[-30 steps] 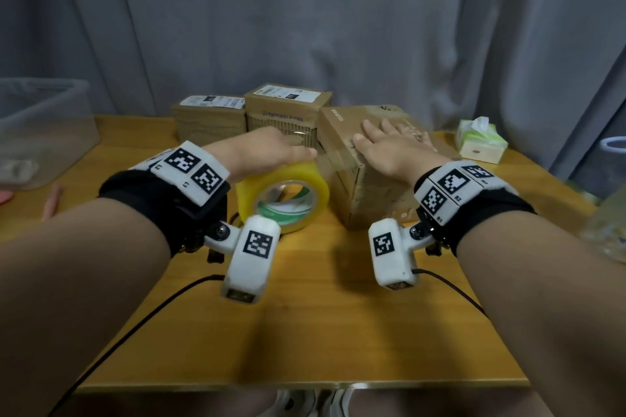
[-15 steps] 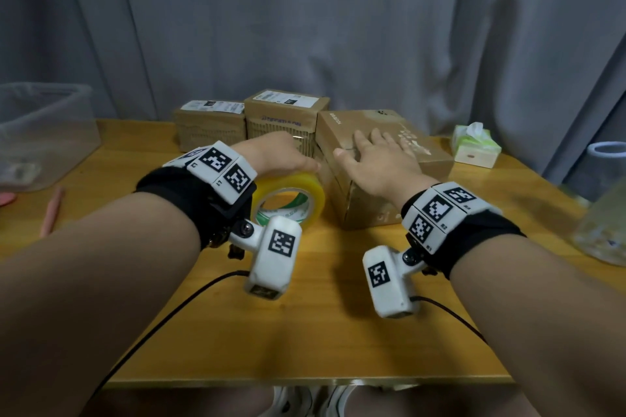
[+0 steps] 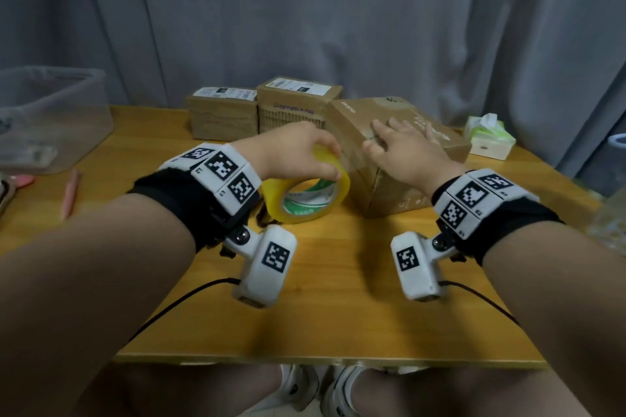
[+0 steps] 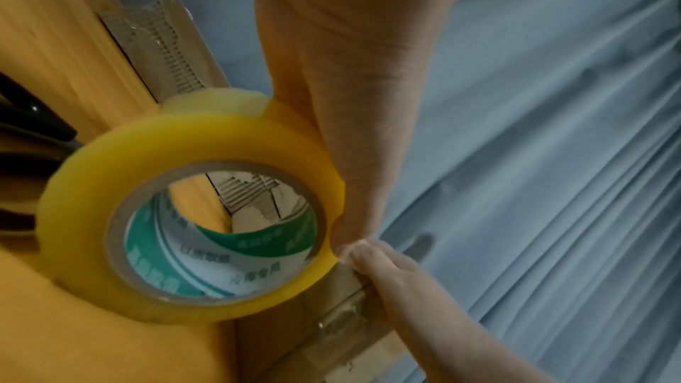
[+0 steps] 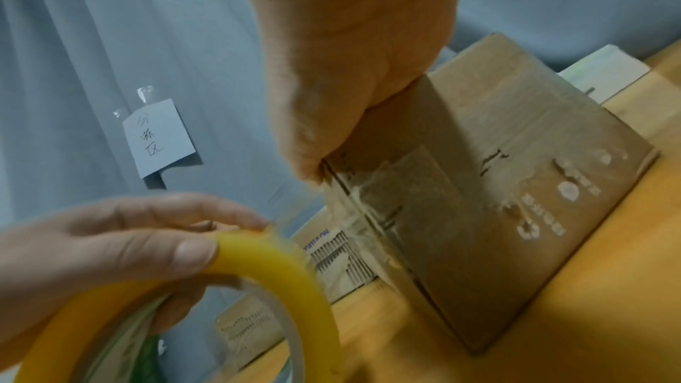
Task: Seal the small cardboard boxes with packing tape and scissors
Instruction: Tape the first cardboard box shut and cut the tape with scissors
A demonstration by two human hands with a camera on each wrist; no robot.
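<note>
My left hand (image 3: pixel 305 156) grips the yellow packing tape roll (image 3: pixel 306 196), fingers curled over its top rim; the roll (image 4: pixel 188 223) stands on edge on the wooden table (image 3: pixel 325 281), just left of a brown cardboard box (image 3: pixel 389 186). My right hand (image 3: pixel 403 145) lies flat on top of that box, fingers straight and spread, thumb at the near left edge. In the right wrist view clear tape shows on the box's (image 5: pixel 479 200) side seam, with the left hand (image 5: pixel 121 238) holding the roll (image 5: pixel 258 281). Two smaller boxes (image 3: pixel 223 115) (image 3: pixel 298 105) stand behind. No scissors are clearly visible.
A clear plastic bin (image 3: pixel 50 115) stands at the back left, a pink pen (image 3: pixel 69 193) lies near it. A green tissue pack (image 3: pixel 489 135) sits at the back right. A grey curtain hangs behind the table. A paper note (image 5: pixel 158 136) hangs on the curtain.
The left hand has tipped the tape roll and drawn it back from the box. The right hand slid towards the box's near left edge.
</note>
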